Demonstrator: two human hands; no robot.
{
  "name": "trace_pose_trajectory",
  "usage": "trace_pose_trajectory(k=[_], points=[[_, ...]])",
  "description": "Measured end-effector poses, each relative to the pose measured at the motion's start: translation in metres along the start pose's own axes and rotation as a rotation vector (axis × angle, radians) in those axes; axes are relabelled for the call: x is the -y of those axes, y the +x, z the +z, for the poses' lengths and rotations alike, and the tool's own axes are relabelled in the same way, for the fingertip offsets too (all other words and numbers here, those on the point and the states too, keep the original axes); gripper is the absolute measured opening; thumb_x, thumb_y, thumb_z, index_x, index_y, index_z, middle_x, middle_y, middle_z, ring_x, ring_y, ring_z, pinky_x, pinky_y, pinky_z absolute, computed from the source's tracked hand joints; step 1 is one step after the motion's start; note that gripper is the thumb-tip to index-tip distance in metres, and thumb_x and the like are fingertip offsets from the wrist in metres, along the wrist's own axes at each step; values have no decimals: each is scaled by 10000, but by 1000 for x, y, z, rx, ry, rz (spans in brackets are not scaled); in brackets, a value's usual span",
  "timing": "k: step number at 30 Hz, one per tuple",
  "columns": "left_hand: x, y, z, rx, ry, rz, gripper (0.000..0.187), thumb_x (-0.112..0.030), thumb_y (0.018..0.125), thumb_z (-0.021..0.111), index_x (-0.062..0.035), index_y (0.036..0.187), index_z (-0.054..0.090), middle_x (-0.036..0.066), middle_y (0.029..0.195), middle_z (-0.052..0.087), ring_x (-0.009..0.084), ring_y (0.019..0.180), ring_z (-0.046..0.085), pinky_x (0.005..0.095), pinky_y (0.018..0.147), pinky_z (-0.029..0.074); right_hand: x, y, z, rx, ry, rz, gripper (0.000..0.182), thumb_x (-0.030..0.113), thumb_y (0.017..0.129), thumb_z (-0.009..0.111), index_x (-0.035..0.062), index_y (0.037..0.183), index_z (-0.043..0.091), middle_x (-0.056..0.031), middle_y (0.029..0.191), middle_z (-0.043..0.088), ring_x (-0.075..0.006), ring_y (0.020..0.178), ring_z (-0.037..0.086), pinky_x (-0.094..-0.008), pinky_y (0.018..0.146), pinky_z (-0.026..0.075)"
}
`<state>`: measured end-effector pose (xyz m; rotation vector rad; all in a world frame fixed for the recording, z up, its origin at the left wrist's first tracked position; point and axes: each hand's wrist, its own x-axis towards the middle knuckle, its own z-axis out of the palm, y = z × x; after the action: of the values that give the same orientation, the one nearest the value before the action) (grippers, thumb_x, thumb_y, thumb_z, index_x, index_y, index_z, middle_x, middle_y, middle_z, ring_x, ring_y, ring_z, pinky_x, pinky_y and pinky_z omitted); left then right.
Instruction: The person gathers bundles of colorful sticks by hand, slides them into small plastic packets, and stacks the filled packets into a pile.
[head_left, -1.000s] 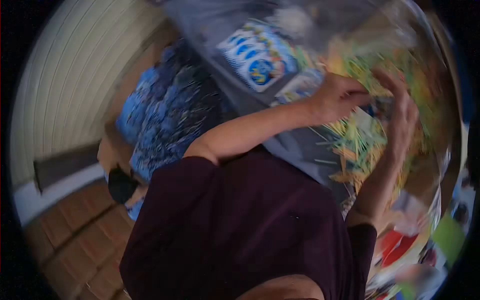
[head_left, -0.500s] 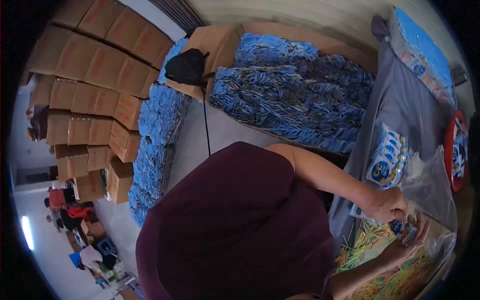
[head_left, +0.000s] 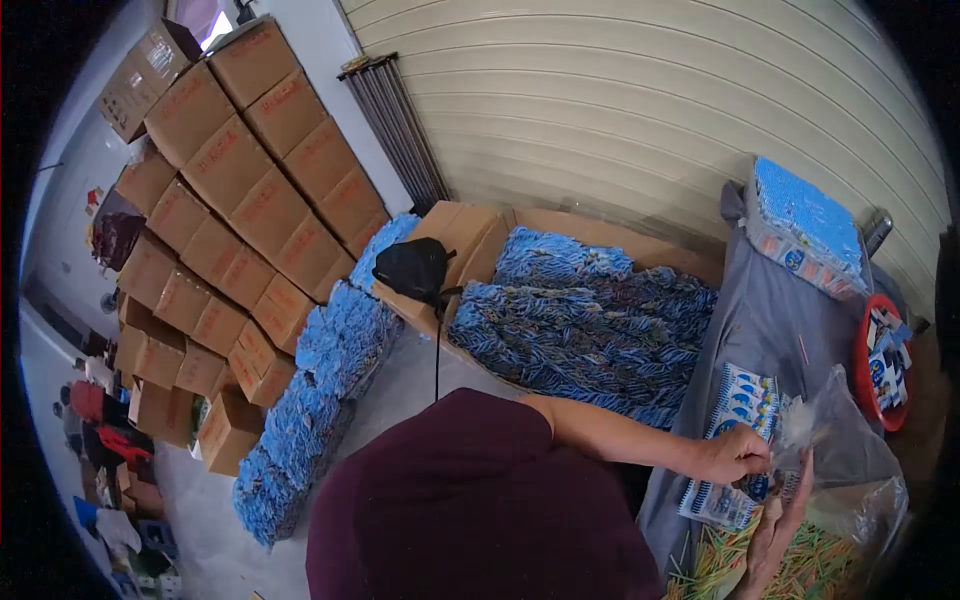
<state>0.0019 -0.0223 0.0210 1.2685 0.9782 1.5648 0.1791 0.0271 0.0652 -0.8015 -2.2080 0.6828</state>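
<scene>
My left hand is closed, its fingertips pinched above a small dark-blue packet; what they grip is too small to make out. My right hand faces it, fingers stretched upward beside the packet. Blue-and-white printed packets lie on the grey cloth beyond my left hand, and more lie below it. Under my hands is a heap of thin green, yellow and orange sticks. A clear plastic bag lies just right of my fingers.
A red basin of packets stands at the right, near a bundle of blue pieces. A large carton holds blue strips. Stacked cartons and a long blue pile stand left. Co-workers are at far left.
The view has tilted, showing more wall and putting the table goods lower in the picture. My right hand's fingers have straightened; the small packet that showed between them now appears nearer my left hand.
</scene>
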Motion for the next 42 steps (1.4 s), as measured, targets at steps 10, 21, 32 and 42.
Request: trace_pose_trajectory(k=[10,21,32,42], points=[[0,5,-3,147,-58,-139,252,-192,993,557,3,845,615,-12,659,586,38,558,587,228,495,504,-98,-27,-28,-148,-140,18,417,148,913,632,10,1295,535,-122,1041,550,-182,884,510,-393,799,450],[-4,-2,17,211,-172,171,210,-79,789,731,11,965,660,23,730,661,35,644,607,239,540,495,-122,-23,-20,-49,8,-30,376,92,884,644,0,1239,561,-107,998,564,-179,860,528,-372,790,461],[6,-5,1,86,506,612,194,-104,627,761,-56,775,644,117,688,610,273,692,634,408,625,463,-12,-36,-20,-6,196,210,358,73,863,645,-2,1207,585,-100,1059,603,-180,928,574,-315,815,472],[7,-31,-16,395,187,181,155,5,719,719,4,863,662,83,750,635,164,700,612,307,621,462,25,-68,8,-22,320,390,511,-27,762,764,23,1246,608,-1,806,589,-80,748,560,-234,715,477]])
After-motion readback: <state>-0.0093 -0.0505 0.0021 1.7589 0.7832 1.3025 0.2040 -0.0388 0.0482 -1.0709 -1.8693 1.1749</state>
